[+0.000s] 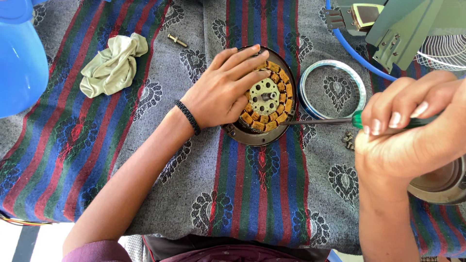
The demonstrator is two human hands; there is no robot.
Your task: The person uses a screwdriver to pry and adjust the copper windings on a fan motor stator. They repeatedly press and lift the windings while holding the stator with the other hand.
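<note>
A round fan motor stator [266, 97] with copper-coloured windings sits in a dark metal housing [257, 138] on a striped cloth. My left hand [223, 87] lies flat on its left side, fingers spread over the windings, pressing it down. My right hand [412, 131] grips a green-handled screwdriver [320, 122]. Its shaft runs left and its tip touches the stator's lower right edge.
A metal ring [305, 97] lies right of the housing, with small screws [347, 140] below it. A crumpled pale green rag [114, 65] and a brass bolt [177, 40] lie at upper left. A blue container [19, 63], fan parts [403, 29] and another round housing [444, 187] border the cloth.
</note>
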